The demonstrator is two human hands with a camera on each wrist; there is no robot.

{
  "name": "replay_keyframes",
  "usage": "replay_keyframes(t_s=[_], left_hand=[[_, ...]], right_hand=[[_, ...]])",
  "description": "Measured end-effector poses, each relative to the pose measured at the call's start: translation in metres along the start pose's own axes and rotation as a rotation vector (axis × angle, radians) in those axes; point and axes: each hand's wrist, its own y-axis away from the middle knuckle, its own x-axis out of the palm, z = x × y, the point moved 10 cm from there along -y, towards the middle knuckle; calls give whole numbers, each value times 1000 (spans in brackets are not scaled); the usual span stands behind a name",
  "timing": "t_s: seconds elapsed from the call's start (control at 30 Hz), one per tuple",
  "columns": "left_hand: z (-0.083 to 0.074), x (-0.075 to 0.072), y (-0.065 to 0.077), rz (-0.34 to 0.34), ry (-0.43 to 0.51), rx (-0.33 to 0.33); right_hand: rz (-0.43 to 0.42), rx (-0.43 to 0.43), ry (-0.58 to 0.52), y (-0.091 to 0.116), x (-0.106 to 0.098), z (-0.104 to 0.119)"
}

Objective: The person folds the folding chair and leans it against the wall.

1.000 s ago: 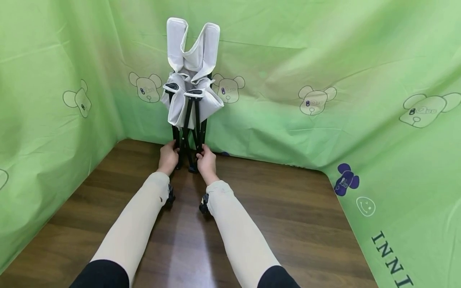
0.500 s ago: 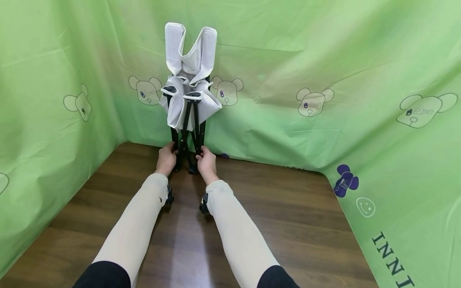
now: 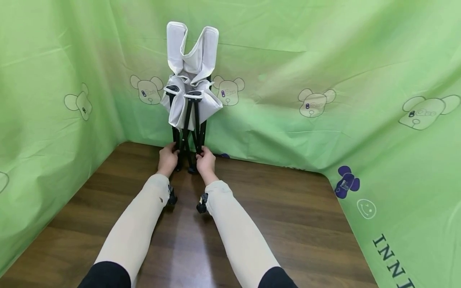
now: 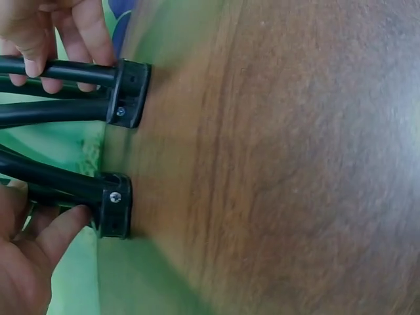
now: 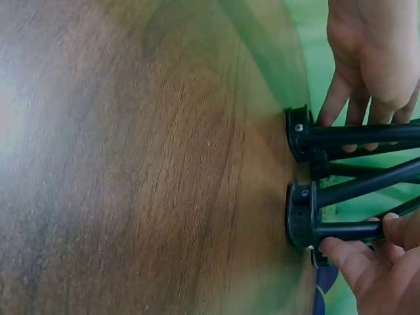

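A small folding chair (image 3: 193,64) with white fabric stands upright and folded at the back of the wooden surface. Its black legs (image 3: 186,120) bunch together and cross below the cloth. My left hand (image 3: 167,160) grips the legs low on the left side. On the right side, my right hand (image 3: 206,163) holds a leg between thumb and fingers. The left wrist view shows the left hand (image 4: 26,256) beside one plastic foot (image 4: 115,207). In the right wrist view, my right hand (image 5: 387,269) pinches a tube just above another foot (image 5: 302,216). Some fingertips are hidden behind the tubes.
Brown wood-grain surface (image 3: 281,208) spreads in front and to the right. Green cloth with printed bear heads (image 3: 288,68) hangs close behind the chair and along both sides. A small black camera sits on each wrist.
The chair and both hands stay nearly in place, with only slight shifts in the view. Both hands keep their hold on the legs.
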Motion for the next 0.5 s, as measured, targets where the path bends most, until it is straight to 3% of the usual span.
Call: replay_keyframes(t_s=[0.37, 0.5], left_hand=[[3, 4, 4, 54, 27, -2], [4, -1, 6, 68, 29, -1]], right_hand=[[9, -20, 23, 5, -1, -3], [19, -45, 10, 5, -2, 2]])
